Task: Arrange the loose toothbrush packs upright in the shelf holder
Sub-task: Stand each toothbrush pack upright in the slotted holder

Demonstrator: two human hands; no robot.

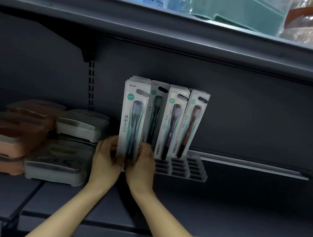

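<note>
At centre frame, a left hand (108,157) and right hand (141,161) pinch the foot of a blue toothbrush pack (133,120), upright at the clear slotted holder (191,169) on a dark grey shelf (239,199); soap boxes (41,137) stack at left.

Shop: stocked display shelving (159,40)
</note>
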